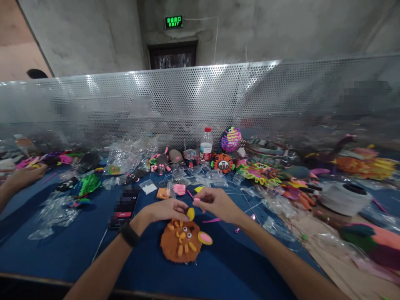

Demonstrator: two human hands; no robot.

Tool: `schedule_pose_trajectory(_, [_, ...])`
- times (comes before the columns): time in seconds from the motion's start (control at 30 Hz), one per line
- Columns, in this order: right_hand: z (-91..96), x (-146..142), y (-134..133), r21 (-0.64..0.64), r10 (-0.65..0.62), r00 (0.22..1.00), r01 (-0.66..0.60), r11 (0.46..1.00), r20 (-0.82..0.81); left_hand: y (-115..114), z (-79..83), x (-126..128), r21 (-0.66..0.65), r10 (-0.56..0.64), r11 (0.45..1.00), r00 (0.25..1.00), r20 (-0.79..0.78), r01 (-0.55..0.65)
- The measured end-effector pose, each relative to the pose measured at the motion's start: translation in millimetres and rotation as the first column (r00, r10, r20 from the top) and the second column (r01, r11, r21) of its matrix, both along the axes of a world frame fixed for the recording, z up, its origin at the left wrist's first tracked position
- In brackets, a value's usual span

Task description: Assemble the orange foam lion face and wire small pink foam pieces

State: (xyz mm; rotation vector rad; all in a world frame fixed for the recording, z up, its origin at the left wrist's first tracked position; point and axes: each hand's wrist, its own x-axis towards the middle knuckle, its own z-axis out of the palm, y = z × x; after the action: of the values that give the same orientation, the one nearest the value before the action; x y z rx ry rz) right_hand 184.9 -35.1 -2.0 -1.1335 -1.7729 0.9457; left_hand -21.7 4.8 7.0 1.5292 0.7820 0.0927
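On the blue bench (62, 250), the left hand (165, 209) has its grip closed on a yellow ear (190, 213) at the orange felt face (183, 241); steadying it helps. The right hand (217, 204) pinches a pink piece (196, 200), best brought in slowly.

Blurred phone screen (125, 205); co-worker's hand (23, 177) cut off at left edge.

A single head-worn camera looks forward and down over the bench (62, 250) from close above, facing the perforated screen (187, 100) and the wall with the exit sign (173, 21).
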Motion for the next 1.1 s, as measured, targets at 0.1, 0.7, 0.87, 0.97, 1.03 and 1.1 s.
schedule_pose_trajectory(0.1, [-1.6, 0.0, 0.0, 0.001, -0.053, 0.999, 0.053, 0.999, -0.002, 0.5, -0.5, 0.0, 0.003, 0.0, 1.0, 1.0, -0.007, 0.0])
schedule_pose_trajectory(0.7, [-5.8, 2.7, 4.3, 0.122, -0.021, 1.0, 0.022, 0.992, -0.011, -1.4, 1.5, 0.4, 0.001, 0.052, 0.999, 0.998, -0.039, -0.052])
schedule_pose_trajectory(0.87, [0.2, 2.1, 1.8, 0.156, -0.064, 0.994, 0.05, 0.986, 0.088, -0.3, -0.9, 0.4, -0.013, 0.003, 1.0, 1.0, 0.004, -0.003])
schedule_pose_trajectory(0.97, [2.8, 1.9, -0.4, 0.059, -0.036, 0.994, 0.03, 0.998, 0.106, -1.0, -0.4, 0.1, 0.002, 0.023, 1.0, 1.0, -0.02, -0.023])
schedule_pose_trajectory(1.03, [2.3, 1.9, -0.7, 0.012, -0.023, 0.995, 0.022, 1.0, 0.099, -2.0, 0.8, 0.0, 0.008, 0.038, 0.999, 0.999, -0.032, -0.038])
schedule_pose_trajectory(1.1, [0.4, 1.8, -0.1, -0.011, -0.018, 0.996, 0.019, 1.0, 0.086, -2.7, 1.8, 0.0, 0.009, 0.043, 0.999, 0.998, -0.037, -0.042])
